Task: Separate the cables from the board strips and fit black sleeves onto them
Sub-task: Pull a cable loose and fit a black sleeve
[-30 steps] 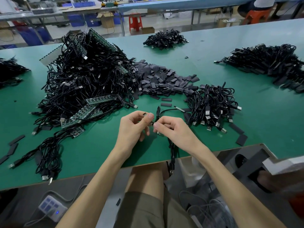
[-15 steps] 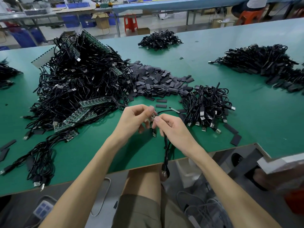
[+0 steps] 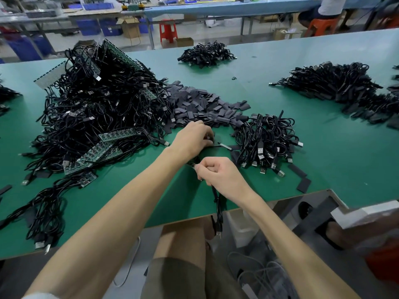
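Observation:
My right hand [image 3: 220, 175] grips a black cable [image 3: 218, 208] near its small board end; the cable hangs over the table's front edge with its USB plug dangling. My left hand [image 3: 194, 139] reaches forward to the near edge of the heap of flat black sleeves [image 3: 200, 104], its fingers curled down on a sleeve there. A big tangle of cables still on green board strips [image 3: 95, 117] lies to the left. A pile of cables [image 3: 267, 141] sits just right of my hands.
The green table [image 3: 336, 152] carries more cable piles at the far middle [image 3: 205, 53], the right [image 3: 345, 87] and the left edge. Loose sleeves [image 3: 303, 184] lie near the front right corner. A seated person and a red stool [image 3: 167, 30] are beyond the table.
My left hand has let go of the cable end and moved forward to the sleeve heap. My right hand keeps the cable and has stayed near the front of the table.

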The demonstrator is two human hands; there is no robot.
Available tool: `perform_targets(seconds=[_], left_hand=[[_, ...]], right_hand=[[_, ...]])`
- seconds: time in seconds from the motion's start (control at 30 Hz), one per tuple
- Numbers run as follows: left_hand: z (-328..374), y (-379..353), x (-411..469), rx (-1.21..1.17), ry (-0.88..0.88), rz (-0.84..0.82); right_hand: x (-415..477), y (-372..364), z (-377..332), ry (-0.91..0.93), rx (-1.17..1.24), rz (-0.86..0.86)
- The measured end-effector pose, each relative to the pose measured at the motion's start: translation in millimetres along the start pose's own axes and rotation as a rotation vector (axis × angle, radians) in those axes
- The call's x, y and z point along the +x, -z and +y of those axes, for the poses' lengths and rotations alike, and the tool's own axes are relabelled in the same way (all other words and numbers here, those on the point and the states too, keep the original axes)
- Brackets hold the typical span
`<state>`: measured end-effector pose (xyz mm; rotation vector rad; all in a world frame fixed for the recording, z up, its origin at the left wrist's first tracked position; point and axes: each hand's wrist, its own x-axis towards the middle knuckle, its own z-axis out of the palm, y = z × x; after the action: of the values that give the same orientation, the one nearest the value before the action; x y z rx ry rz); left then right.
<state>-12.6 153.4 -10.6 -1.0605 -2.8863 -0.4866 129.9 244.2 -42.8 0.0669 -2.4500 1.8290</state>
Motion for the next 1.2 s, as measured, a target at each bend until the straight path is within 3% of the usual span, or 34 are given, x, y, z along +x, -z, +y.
perform_targets(seconds=[0.23, 0.3, 0.43, 0.57, 0.8, 1.2], left_hand=[[-6, -8, -4, 0.079, 0.039, 0.056], [-11, -5, -10, -0.078, 0.118, 0.146], [-18, 13, -35, -0.665, 0.254, 0.382], [-22, 19, -72, -1.029, 0.220, 0.257], [-27, 0, -105, -1.254, 0.203, 0.052], [-21, -9, -117, -1.184, 0.112, 0.076]], right_hand=[[0, -1, -2, -0.003, -0.034, 0.003], [-1, -1, -2, -0.001, -0.045, 0.004], [-2, 0, -4, 0.004, -0.026, 0.046], [-1, 4, -4, -0.002, 0.030, 0.108], [0, 3, -3, -0.008, 0.005, 0.111], [3, -1, 0, 0.011, 0.013, 0.105]])
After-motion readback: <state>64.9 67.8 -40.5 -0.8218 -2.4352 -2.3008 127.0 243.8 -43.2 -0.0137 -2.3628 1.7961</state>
